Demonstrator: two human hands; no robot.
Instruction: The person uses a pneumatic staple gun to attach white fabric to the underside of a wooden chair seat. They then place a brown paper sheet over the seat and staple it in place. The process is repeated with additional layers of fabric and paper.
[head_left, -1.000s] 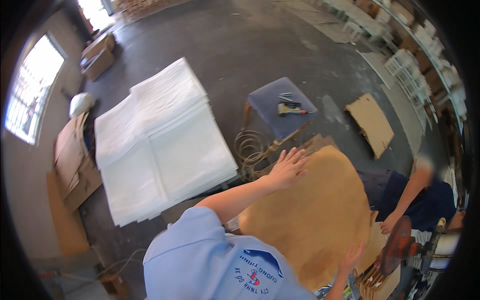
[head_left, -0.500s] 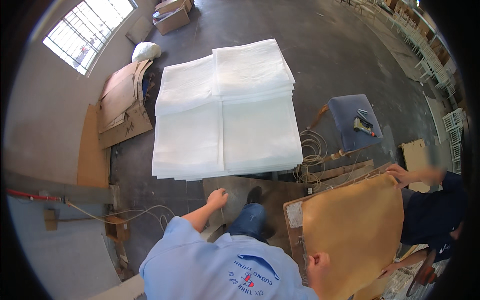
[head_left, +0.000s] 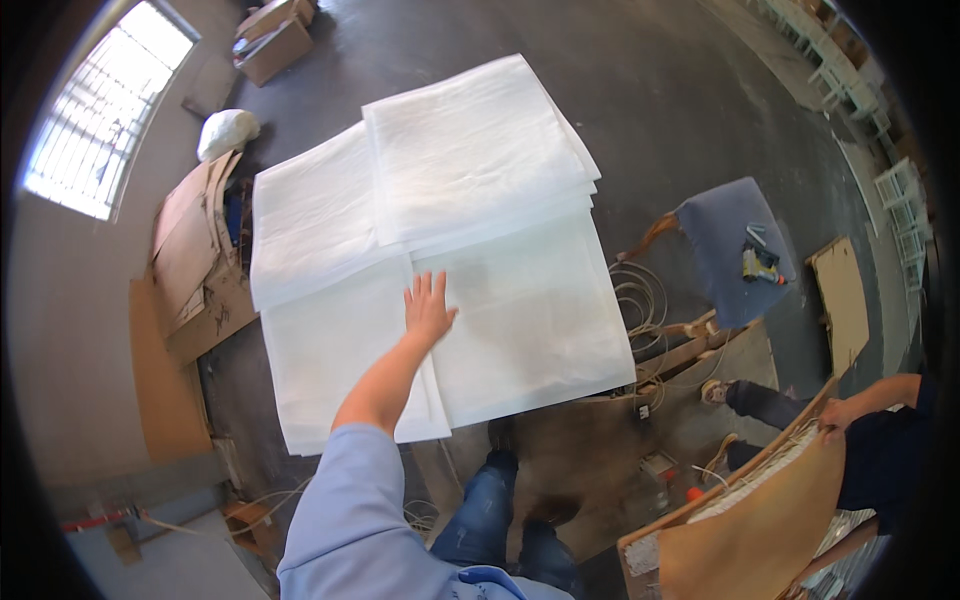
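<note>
My left hand (head_left: 429,313) reaches forward with its fingers spread over the stacked white sheets (head_left: 530,330). It holds nothing, and whether it touches the top sheet I cannot tell. The large thin sheets lie in overlapping piles, and a loose-looking top sheet (head_left: 480,150) covers the far right part. My right hand is out of the picture. At the lower right, a co-worker's hand (head_left: 838,415) grips the edge of a wooden-edged panel with a brown sheet (head_left: 745,535) on it.
A blue padded stool (head_left: 725,235) stands to the right, bearing a yellow and black air tool (head_left: 762,265). Coiled hose (head_left: 640,300) lies beside it. Cardboard sheets (head_left: 190,240) lean at the left wall, with a white bag (head_left: 228,133) behind them.
My left hand has moved forward from below the near edge to over the white sheets. My right hand has left the view. The brown-sheeted panel now appears lower and more tilted.
</note>
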